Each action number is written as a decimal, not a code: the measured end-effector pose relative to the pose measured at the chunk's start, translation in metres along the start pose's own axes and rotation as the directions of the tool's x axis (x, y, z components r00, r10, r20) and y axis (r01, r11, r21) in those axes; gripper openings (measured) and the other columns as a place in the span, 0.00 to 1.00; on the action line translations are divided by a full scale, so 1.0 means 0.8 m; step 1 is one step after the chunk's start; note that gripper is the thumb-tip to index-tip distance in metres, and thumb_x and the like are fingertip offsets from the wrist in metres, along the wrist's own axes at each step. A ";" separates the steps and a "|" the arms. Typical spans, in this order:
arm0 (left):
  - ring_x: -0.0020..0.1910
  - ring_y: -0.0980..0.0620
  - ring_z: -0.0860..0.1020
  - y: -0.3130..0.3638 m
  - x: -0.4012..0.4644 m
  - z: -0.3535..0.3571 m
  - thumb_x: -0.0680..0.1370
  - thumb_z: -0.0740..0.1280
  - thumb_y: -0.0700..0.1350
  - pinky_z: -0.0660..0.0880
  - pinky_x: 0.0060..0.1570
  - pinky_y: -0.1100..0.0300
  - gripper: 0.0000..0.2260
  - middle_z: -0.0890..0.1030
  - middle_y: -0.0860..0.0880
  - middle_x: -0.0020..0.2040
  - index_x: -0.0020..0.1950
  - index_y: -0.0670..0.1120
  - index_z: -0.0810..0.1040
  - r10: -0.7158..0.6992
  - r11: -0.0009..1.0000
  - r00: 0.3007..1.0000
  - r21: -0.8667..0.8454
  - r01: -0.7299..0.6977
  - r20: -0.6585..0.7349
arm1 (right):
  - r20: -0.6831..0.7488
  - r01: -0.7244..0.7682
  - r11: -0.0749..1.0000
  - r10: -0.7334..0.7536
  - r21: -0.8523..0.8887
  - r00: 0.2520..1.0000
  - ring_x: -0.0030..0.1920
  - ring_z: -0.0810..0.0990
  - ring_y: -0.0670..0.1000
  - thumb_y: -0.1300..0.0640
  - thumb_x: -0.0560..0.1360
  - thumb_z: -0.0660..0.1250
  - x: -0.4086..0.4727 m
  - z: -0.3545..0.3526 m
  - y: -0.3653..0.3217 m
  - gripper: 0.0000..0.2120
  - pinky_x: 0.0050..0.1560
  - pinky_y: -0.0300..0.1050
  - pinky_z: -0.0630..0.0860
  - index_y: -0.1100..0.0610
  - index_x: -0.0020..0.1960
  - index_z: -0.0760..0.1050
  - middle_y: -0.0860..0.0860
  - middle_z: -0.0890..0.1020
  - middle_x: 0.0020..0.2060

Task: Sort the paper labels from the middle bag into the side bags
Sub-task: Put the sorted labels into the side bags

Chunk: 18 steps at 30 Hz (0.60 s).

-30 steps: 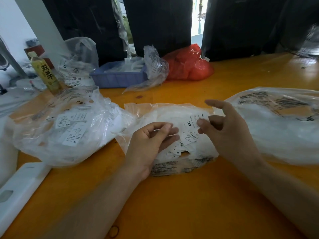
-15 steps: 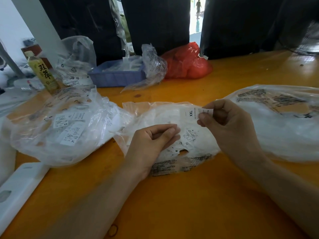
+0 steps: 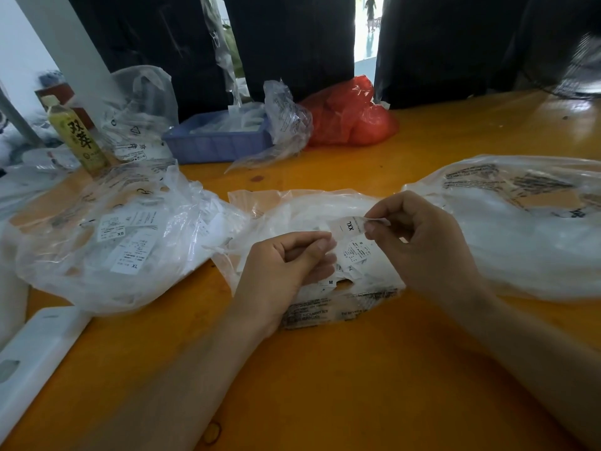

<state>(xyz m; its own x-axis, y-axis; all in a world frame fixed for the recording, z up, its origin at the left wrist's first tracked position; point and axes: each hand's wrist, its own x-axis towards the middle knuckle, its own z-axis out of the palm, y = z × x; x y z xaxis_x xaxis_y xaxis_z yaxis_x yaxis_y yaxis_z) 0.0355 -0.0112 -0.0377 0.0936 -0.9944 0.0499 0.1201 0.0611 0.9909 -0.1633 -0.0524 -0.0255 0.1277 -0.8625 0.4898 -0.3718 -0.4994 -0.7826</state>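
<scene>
Pinching one paper label (image 3: 349,226), printed XXL, between thumb and fingertips of the right hand (image 3: 419,242), just above the middle bag (image 3: 292,206). Left hand (image 3: 286,266) close beside, fingers curled, thumb and fingertips at the label's left edge; cannot tell whether truly gripping it or only touching. Middle bag flat on the orange counter (image 3: 357,385), clear plastic, holding a loose heap of more labels, one marked M and one marked S readable under the hands. Three clear bags in a row across the counter, counted from the middle bag: one left bag (image 3: 107,242) just beside it, bulging, with labels marked XS and XL showing through; one right bag (image 3: 527,229) just beside it on the other side, its contents a white blur. Beyond the middle bag, toward the far edge of the counter: one blue tray (image 3: 214,143) with clear plastic spilling over its rim, one red bag (image 3: 351,118) to the right of the tray, one crumpled clear bag (image 3: 140,105) to the left of the tray. One green bottle (image 3: 76,135) with a yellow label upright behind the left bag. One white flat thing (image 3: 35,349) at the counter's near left edge, well apart from the middle bag. Two bare forearms reaching in from the near side.
</scene>
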 end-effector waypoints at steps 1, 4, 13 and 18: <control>0.52 0.47 0.89 0.000 0.000 0.000 0.77 0.75 0.44 0.85 0.47 0.59 0.09 0.90 0.46 0.52 0.57 0.45 0.87 0.006 1.000 1.000 0.021 -0.006 -0.003 | 0.008 0.002 1.000 -0.002 -0.009 1.000 0.45 0.83 0.41 0.58 0.77 0.73 0.000 0.000 0.000 0.09 0.44 0.30 0.76 0.45 0.48 0.78 0.40 0.85 0.42; 0.51 0.49 0.89 0.002 -0.002 0.000 0.77 0.76 0.45 0.85 0.42 0.58 0.08 0.90 0.48 0.50 0.55 0.48 0.87 0.026 0.996 0.999 0.083 -0.024 -0.019 | 0.039 0.010 0.999 -0.009 -0.031 0.999 0.45 0.83 0.38 0.59 0.77 0.73 0.000 0.000 0.001 0.09 0.43 0.29 0.75 0.45 0.47 0.77 0.39 0.84 0.43; 0.47 0.53 0.89 0.002 -0.004 -0.004 0.79 0.75 0.44 0.84 0.36 0.61 0.07 0.90 0.52 0.46 0.56 0.54 0.87 0.116 0.951 0.993 0.287 -0.112 0.005 | 0.144 0.074 0.993 -0.060 -0.096 0.988 0.45 0.81 0.39 0.57 0.78 0.72 -0.003 0.002 -0.003 0.10 0.45 0.31 0.77 0.41 0.48 0.79 0.37 0.83 0.41; 0.48 0.51 0.89 0.004 -0.005 -0.004 0.78 0.76 0.44 0.84 0.38 0.61 0.09 0.90 0.52 0.48 0.57 0.54 0.86 0.093 0.956 0.995 0.275 -0.100 0.038 | 0.059 0.088 0.991 -0.082 -0.098 0.995 0.44 0.81 0.39 0.57 0.79 0.71 -0.002 0.000 -0.003 0.08 0.43 0.28 0.74 0.43 0.51 0.80 0.35 0.82 0.40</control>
<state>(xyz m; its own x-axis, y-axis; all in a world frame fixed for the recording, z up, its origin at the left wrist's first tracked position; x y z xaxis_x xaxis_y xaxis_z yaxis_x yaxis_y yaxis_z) 0.0385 -0.0065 -0.0350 0.0667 -0.9869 0.1469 -0.1659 0.1342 0.9770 -0.1630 -0.0501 -0.0243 0.2118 -0.8219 0.5288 -0.4477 -0.5626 -0.6950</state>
